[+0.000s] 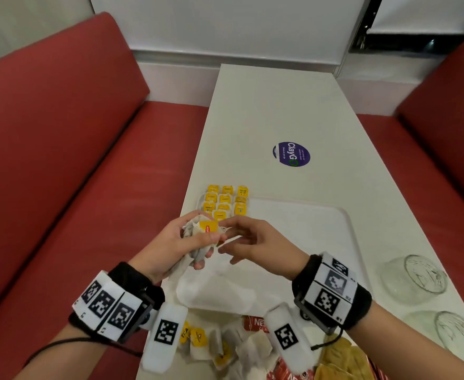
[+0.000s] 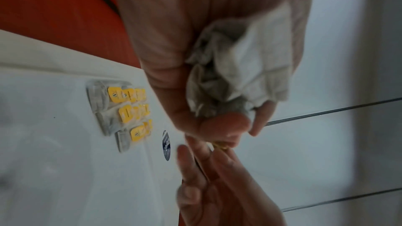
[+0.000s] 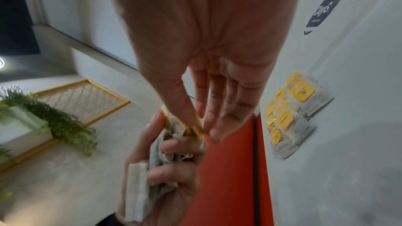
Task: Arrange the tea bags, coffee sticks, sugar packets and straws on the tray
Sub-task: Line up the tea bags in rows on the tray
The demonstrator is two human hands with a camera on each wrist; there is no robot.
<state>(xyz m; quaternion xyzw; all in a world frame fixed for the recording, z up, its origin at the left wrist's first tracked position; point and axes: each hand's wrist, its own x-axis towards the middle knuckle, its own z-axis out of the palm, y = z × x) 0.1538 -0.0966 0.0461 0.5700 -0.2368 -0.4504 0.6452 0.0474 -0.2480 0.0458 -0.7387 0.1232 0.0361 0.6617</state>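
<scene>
My left hand [image 1: 207, 249] grips a bunch of white tea bags [image 1: 197, 231] with yellow tags, held above the near left part of the white tray [image 1: 324, 215]. My right hand [image 1: 226, 234] meets it from the right. Its thumb and forefinger pinch the yellow tag of one tea bag [image 3: 195, 131] in the bunch [image 2: 234, 68]. Several tea bags [image 1: 225, 201] lie in neat rows at the tray's far left corner, also visible from the left wrist [image 2: 128, 109] and the right wrist [image 3: 291, 109].
Loose tea bags [image 1: 225, 349], red coffee sticks [image 1: 255, 323] and brown sugar packets [image 1: 340, 357] lie heaped at the table's near edge. A white bag [image 1: 217, 293] lies on the tray. Two glass bowls [image 1: 414, 278] stand at the right. Red benches flank the table.
</scene>
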